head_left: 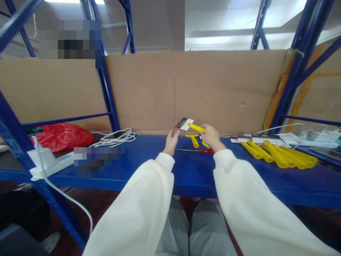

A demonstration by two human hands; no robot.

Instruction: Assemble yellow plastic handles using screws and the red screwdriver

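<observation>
A yellow-handled tool that looks like a scraper [196, 127] is held up over the shelf, with a black-and-white card [184, 123] at its wide end. My right hand [211, 136] is closed round the yellow handle. The fingers of my left hand [171, 141] pinch the near left edge of the card end. Below, on the blue shelf top, lie a small yellow T-shaped tool [194, 141] and another yellow piece [205, 144], partly hidden by my right hand. A screwdriver with a red handle [206, 152] lies nearer to me, its shaft pointing left.
Several yellow-handled tools [279, 156] with cards lie at the right. A cardboard panel [213, 89] stands behind the blue shelf [149, 174]. On the left are coiled white cable [117, 138], a red plastic bag [65, 137] and a power strip [54, 165]. Blue posts [301, 67] rise at the sides.
</observation>
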